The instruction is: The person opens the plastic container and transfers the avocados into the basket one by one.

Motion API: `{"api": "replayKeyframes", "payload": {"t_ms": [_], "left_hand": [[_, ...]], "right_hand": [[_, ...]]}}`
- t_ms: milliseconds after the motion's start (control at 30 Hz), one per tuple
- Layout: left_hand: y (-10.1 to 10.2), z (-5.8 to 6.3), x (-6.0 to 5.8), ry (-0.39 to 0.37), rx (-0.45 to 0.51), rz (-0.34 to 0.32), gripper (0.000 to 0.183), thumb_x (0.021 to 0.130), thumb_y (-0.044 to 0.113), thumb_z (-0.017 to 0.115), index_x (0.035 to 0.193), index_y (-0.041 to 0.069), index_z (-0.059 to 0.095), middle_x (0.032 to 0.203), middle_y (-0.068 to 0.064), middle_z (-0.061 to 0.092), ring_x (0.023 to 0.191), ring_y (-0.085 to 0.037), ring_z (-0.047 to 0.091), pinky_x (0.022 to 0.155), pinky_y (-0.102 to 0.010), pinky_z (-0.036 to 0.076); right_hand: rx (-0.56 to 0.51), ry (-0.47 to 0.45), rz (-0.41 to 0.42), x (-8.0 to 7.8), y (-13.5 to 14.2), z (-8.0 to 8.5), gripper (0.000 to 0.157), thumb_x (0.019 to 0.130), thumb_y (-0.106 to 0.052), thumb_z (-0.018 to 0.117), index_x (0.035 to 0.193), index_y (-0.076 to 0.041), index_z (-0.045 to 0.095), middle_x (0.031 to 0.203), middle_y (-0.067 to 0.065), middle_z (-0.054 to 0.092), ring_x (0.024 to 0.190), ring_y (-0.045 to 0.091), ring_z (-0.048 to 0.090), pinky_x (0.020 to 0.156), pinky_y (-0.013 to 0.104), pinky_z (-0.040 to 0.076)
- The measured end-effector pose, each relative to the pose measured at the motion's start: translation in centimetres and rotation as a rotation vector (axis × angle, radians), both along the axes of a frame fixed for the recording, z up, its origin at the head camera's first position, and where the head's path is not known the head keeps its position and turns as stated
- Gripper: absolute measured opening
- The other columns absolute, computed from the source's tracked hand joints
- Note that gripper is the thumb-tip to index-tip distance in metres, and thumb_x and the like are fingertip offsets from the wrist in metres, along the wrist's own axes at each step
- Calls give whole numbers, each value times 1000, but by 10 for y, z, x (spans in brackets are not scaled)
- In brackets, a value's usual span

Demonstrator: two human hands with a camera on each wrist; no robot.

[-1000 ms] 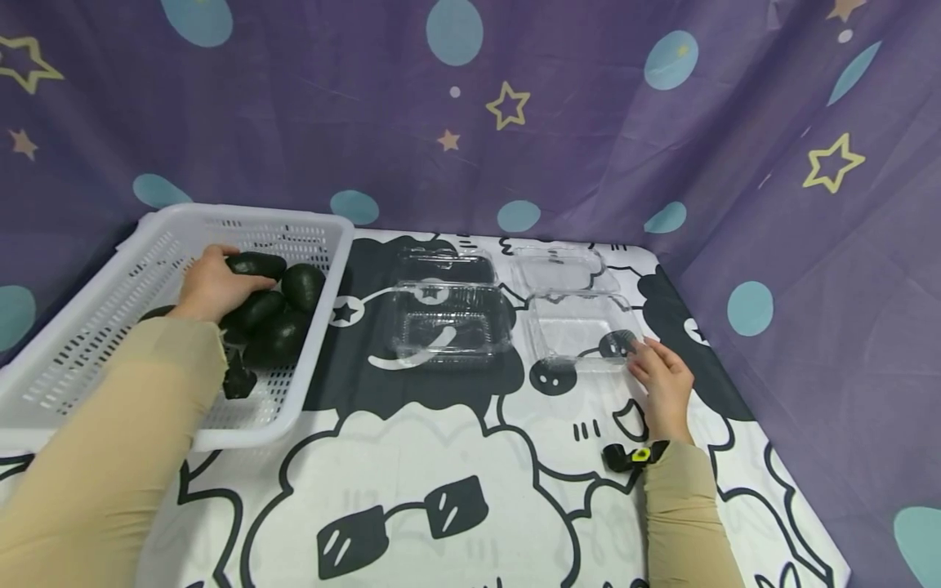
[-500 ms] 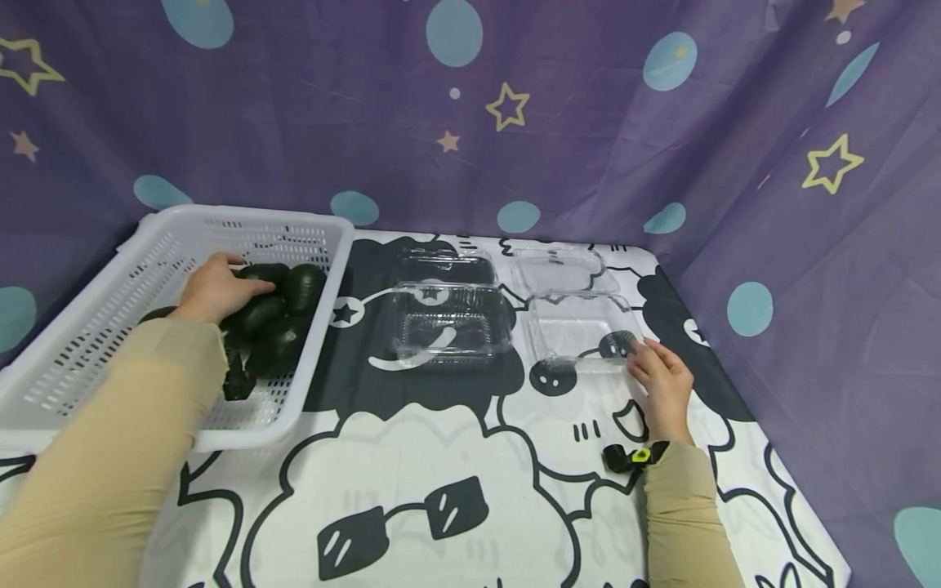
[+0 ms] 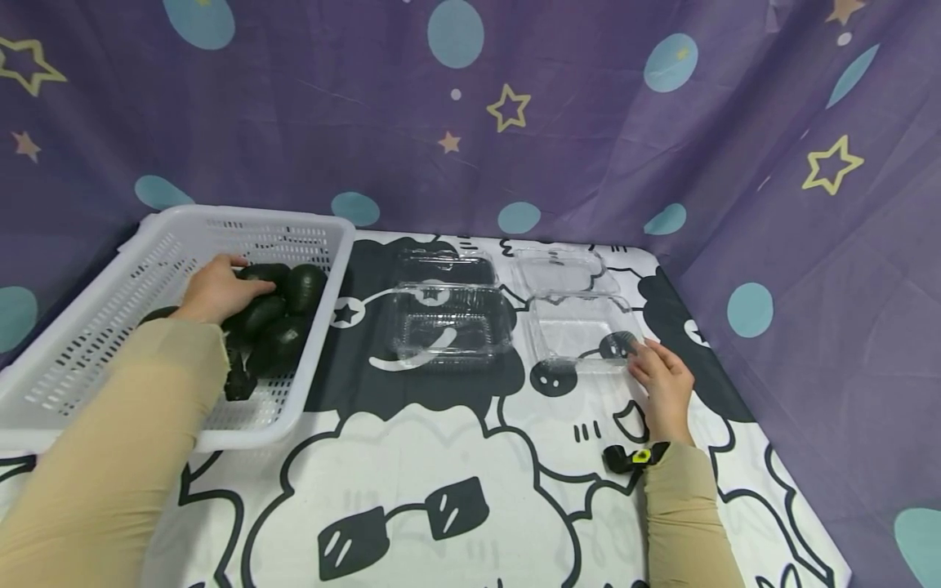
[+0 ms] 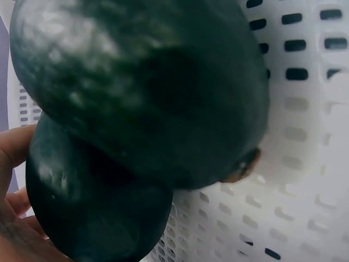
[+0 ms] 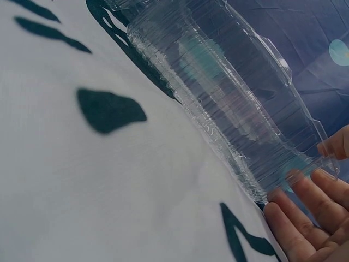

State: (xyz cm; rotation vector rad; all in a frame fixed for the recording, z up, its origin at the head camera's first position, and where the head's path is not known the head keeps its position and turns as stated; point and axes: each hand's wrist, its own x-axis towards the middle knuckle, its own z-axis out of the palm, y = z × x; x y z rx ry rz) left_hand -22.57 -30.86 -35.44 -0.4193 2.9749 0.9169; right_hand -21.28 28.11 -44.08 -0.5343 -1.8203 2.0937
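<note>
In the white slotted basket (image 3: pixel 235 438) lie several dark green avocados (image 3: pixel 279 346). My left hand (image 3: pixel 216 292) reaches in over the basket's left side and grips an avocado (image 3: pixel 266 273). The left wrist view shows that avocado (image 4: pixel 98 207) against the palm, below a larger-looking avocado (image 4: pixel 142 93) near the lens. On the right, my right hand (image 3: pixel 662 384) pinches the near right corner of a clear plastic clamshell container (image 3: pixel 581 331). In the right wrist view, thumb and fingers meet at the rim of this container (image 5: pixel 229 109).
A second clear clamshell container (image 3: pixel 452 327) stands open between the basket and the first. Both lids (image 3: pixel 566 271) lie folded back behind their bases. A cartoon-print cloth (image 3: pixel 412 457) covers the table, and a purple curtain (image 3: pixel 573 131) hangs behind.
The avocado at my left hand has dropped lower among the others, and the hand has shifted slightly down with it. My right hand and the containers stay put.
</note>
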Motion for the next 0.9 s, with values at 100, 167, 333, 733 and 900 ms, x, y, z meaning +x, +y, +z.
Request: {"api": "replayKeyframes", "payload": {"t_ms": [100, 167, 333, 733, 900], "left_hand": [[0, 0, -1, -1, 10, 2, 75, 95, 35, 58, 145, -14, 29, 140, -42, 36, 127, -57, 38, 106, -65, 35], [0, 0, -1, -2, 16, 3, 76, 96, 37, 57, 145, -14, 29, 141, -42, 35, 127, -56, 38, 106, -65, 35], [4, 3, -2, 17, 33, 12, 75, 97, 39, 54, 147, -11, 29, 144, -40, 34, 130, -55, 37, 108, -65, 34], [28, 19, -1, 93, 95, -66, 74, 100, 38, 52, 149, -11, 28, 150, -37, 31, 134, -54, 35, 108, -66, 33], [40, 26, 0, 112, 100, -116, 73, 100, 38, 53, 150, -9, 28, 152, -35, 31, 135, -54, 34, 109, -66, 32]], "right_hand": [[1, -7, 5, -1, 0, 1, 36, 94, -16, 66, 126, 0, 61, 99, -4, 74, 83, 7, 71, 75, 19, 58], [5, -19, 10, -1, 0, 1, 38, 95, -18, 66, 128, -1, 60, 101, -5, 73, 84, 6, 69, 75, 18, 58], [30, -53, 23, -3, -2, 3, 44, 96, -24, 65, 134, -4, 57, 104, -7, 65, 84, 5, 64, 76, 16, 57], [83, -111, 49, -6, -2, 5, 59, 100, -43, 54, 146, -8, 44, 132, 7, 57, 94, 4, 64, 82, 16, 55], [97, -103, 58, -5, 0, 4, 61, 99, -44, 55, 147, -8, 43, 126, 1, 58, 94, 3, 63, 82, 16, 55]]}}
